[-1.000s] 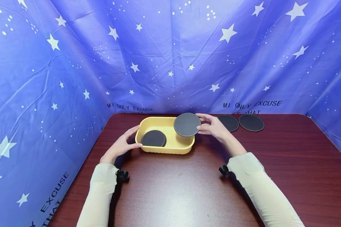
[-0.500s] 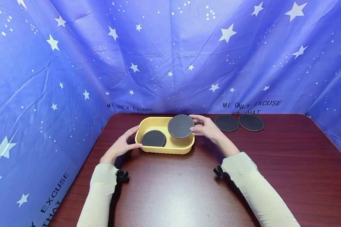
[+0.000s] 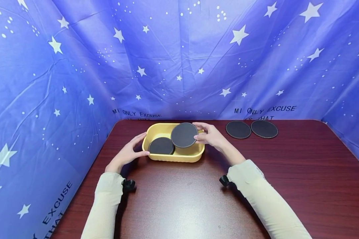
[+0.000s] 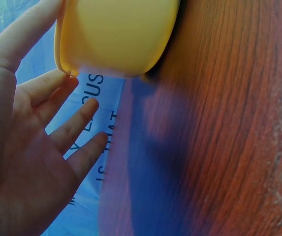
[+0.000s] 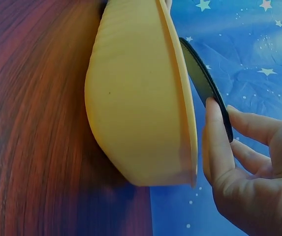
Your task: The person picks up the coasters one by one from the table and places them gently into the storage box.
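My right hand is clamped on a dark round disc, thumb on one face, fingers on the other. Disc is up over the right part of a yellow oblong box, tilted, raised clear of the rim in the right wrist view. Head view has its lower left edge overlapping a second disc that lies inside the box at the left end; can't tell if the two touch, or if the lower one is a single piece or a stack.

My left hand is at the left end of the box, digits apart and fairly straight, thumb at the near corner, index finger at the far one. Left wrist view: remaining fingers spread, off the box.

Box sits on a reddish-brown wooden table. Two more discs lie flat near the back edge, right of the box, side by side. Cream sleeves on both arms, a black piece at each wrist. Behind: blue-purple cloth, white stars, black lettering.
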The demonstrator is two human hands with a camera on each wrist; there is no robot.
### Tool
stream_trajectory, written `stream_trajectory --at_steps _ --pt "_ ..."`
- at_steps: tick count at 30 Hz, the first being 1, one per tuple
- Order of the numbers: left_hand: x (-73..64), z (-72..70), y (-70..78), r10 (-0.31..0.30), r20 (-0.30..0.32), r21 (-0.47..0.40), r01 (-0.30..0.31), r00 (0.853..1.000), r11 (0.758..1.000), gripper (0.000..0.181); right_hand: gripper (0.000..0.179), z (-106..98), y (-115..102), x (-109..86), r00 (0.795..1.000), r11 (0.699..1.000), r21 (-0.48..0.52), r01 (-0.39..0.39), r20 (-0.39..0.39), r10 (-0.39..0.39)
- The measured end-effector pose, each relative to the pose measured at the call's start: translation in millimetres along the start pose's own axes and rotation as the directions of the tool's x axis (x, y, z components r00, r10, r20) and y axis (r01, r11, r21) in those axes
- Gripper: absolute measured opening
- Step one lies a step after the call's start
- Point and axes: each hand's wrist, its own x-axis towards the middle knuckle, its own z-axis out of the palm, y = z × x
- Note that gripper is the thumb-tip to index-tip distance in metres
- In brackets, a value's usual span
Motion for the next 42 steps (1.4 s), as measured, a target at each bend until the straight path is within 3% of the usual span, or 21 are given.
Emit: stream_trajectory --at_steps 15,29,42 --pt "-0.8 -0.9 1.9 0.021 0.0 0.007 -0.021 1.0 1.0 0.084 0.062 22.4 -0.7 10.6 0.999 1.0 0.004 0.003 0.032 -0.003" --pt "-0.8 -1.2 2.3 0.012 0.002 0.008 -0.012 1.0 1.0 0.085 0.061 42.7 -0.1 17.2 0.997 0.999 0.015 -0.052 0.062 0.051" --pt "0.0 -1.6 0.1 0.02 0.003 0.016 -0.02 1.0 1.0 0.084 0.059 54.6 5.5 22.5 0.995 0.996 -0.05 -0.075 0.06 0.078"
